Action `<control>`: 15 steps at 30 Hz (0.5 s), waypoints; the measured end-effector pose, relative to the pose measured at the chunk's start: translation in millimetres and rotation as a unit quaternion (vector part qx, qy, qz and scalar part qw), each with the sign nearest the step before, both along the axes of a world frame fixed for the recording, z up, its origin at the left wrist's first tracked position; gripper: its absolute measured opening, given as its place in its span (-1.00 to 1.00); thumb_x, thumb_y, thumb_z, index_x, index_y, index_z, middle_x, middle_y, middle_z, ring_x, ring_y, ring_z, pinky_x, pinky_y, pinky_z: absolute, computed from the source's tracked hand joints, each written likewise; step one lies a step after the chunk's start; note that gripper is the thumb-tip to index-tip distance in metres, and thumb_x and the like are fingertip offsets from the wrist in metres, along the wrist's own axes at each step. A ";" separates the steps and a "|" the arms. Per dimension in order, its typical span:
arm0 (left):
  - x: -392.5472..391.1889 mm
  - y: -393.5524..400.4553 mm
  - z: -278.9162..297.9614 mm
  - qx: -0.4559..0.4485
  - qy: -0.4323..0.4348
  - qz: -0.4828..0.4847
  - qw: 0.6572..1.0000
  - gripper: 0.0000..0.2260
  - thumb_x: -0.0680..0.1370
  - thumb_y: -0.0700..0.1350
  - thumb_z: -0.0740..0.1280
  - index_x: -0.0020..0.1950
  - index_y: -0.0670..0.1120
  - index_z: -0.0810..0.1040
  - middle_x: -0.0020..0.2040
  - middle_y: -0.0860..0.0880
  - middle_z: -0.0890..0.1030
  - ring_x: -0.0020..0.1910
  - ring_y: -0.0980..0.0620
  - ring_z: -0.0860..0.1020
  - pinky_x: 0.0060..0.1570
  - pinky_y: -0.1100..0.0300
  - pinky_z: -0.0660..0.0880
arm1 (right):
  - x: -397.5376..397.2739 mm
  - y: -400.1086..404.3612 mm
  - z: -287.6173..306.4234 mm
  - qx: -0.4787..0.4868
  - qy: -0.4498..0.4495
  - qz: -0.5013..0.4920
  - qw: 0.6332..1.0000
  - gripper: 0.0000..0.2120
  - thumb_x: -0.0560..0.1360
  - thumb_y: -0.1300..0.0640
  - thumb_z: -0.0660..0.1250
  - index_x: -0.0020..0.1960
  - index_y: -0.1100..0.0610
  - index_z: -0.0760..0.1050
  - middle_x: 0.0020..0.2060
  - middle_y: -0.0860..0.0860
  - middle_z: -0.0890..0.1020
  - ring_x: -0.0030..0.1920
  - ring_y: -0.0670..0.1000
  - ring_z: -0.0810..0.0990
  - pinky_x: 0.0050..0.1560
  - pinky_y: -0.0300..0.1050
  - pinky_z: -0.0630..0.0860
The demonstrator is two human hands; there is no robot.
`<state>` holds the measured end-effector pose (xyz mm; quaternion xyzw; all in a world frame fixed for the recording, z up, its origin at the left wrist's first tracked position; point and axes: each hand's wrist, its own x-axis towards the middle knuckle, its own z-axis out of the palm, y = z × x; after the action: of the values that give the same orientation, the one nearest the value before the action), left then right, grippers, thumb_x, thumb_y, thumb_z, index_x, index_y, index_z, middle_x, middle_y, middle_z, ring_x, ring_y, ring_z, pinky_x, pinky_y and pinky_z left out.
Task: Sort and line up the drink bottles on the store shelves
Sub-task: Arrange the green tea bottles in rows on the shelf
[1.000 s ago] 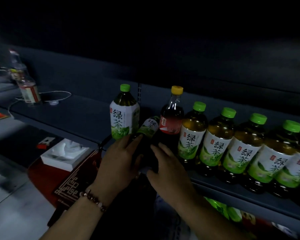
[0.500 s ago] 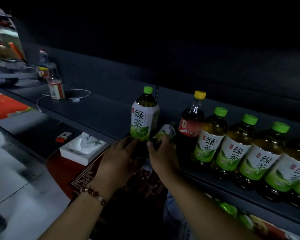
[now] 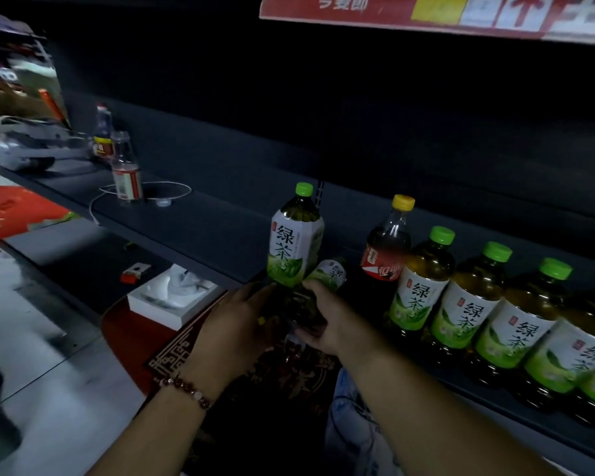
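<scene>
Where both forearms reach in over the shelf edge (image 3: pixel 220 235), left hand (image 3: pixel 236 324) and right hand (image 3: pixel 327 321) curl around a lying green tea bottle (image 3: pixel 318 286); upright green tea bottle (image 3: pixel 296 242) just beyond the fingertips, cola bottle (image 3: pixel 387 249) farther right.

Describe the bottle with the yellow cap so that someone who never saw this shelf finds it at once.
Look at the dark shelf where a row of green-capped tea bottles runs to the right. At the left end of that row, set slightly further back, stands the cola bottle. It alone has a yellow cap, a red label and dark liquid.
</scene>
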<state>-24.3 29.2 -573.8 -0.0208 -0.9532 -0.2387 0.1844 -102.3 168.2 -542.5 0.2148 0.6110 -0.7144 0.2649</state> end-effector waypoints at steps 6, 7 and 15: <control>4.7 25.0 11.5 0.324 -0.077 -0.037 0.942 -0.85 0.61 -0.08 0.32 0.11 0.15 0.57 -0.02 0.20 0.62 -0.15 0.49 0.53 -0.19 0.59 0.36 | 41.3 31.5 2.5 -0.048 -0.038 0.018 0.998 -0.68 0.43 -0.04 0.47 0.02 0.17 0.56 -0.04 0.15 0.63 -0.04 0.08 0.59 -0.27 -0.07 0.53; 4.5 31.2 13.9 0.381 -0.096 -0.036 0.919 -0.88 0.60 -0.06 0.33 0.11 0.09 0.61 -0.04 0.14 0.66 -0.18 0.44 0.56 -0.23 0.56 0.39 | 48.9 33.1 -0.9 -0.049 -0.038 0.023 0.998 -0.72 0.44 -0.03 0.46 -0.02 0.17 0.56 -0.09 0.14 0.63 -0.09 0.07 0.59 -0.27 -0.09 0.53; -5.7 41.9 53.6 0.359 -0.135 -0.087 0.919 -0.77 0.48 -0.02 0.49 0.11 0.03 0.61 -0.10 0.12 0.70 -0.12 0.29 0.64 -0.14 0.44 0.50 | 64.8 36.2 -21.1 0.093 0.195 0.033 0.976 -0.29 0.03 -0.20 0.54 0.14 -0.03 0.51 0.00 -0.01 0.67 -0.02 0.03 0.67 0.00 0.08 0.64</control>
<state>-30.0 71.1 -520.2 -0.0032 -0.8138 -0.5805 0.0273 -37.5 204.4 -563.6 0.0749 0.7217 -0.6732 0.1426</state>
